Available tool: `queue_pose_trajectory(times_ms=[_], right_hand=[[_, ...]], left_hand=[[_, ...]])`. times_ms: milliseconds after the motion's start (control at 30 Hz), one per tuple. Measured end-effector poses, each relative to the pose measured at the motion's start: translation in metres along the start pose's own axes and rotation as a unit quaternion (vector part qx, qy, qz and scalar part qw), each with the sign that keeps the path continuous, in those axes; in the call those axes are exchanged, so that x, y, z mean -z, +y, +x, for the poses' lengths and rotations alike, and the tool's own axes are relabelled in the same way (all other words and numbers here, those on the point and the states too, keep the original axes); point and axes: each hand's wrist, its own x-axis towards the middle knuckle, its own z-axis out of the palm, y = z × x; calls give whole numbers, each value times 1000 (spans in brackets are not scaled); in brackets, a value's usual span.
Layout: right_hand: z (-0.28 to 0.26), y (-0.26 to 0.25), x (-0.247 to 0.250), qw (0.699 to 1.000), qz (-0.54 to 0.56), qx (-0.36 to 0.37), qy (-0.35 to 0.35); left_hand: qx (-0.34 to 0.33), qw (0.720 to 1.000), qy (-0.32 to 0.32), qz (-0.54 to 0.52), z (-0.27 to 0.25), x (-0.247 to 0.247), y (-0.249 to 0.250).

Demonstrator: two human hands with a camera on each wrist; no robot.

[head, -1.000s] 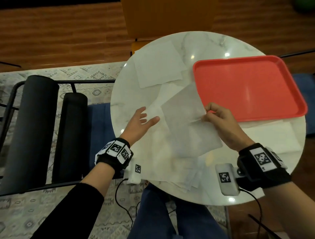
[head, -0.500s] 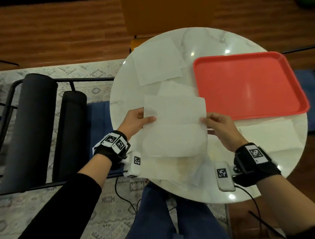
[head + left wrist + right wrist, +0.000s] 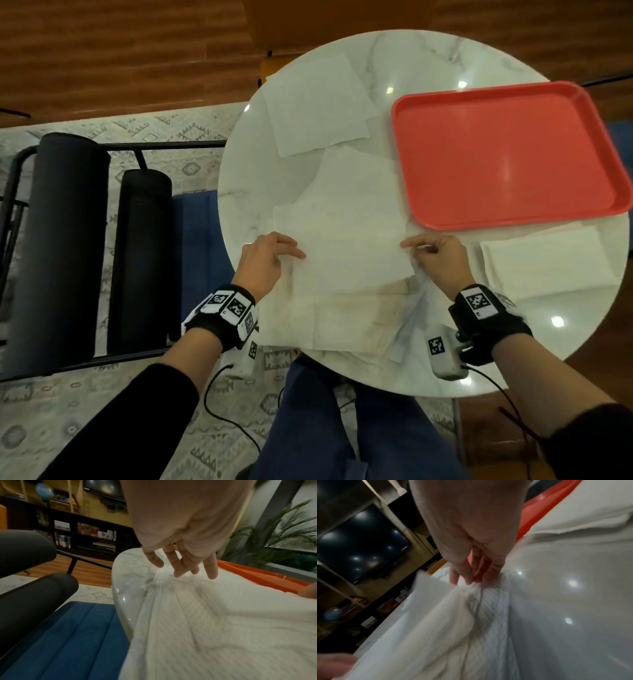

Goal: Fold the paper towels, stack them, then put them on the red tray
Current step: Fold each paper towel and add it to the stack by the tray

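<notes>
Hands pinching white square paper towel (image 3: 349, 253) on round marble table (image 3: 428, 54): left hand (image 3: 265, 262) grasping left edge, right hand (image 3: 440, 260) grasping right edge, near red plastic tray (image 3: 507, 154).

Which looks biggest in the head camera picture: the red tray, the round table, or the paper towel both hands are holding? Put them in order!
1. Round marble table, biggest.
2. Red tray.
3. Paper towel pinched by the left hand and right hand, smallest; it is partly folded, so unfolded it might look nearer the tray.

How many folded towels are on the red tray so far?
0. The red tray holds no towels. One folded-looking stack lies on the table beside it; both hands hold a sheet.
</notes>
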Motion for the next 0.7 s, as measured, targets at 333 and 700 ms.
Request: queue_pose_trajectory(times_ms=[333, 700], right_hand=[[-35, -44, -69, 939, -242, 223, -104], [-12, 9, -37, 900, -408, 57, -140]], left_hand=[[-59, 987, -74, 131, 3, -33, 57], [-13, 958, -136, 251, 4, -58, 37]])
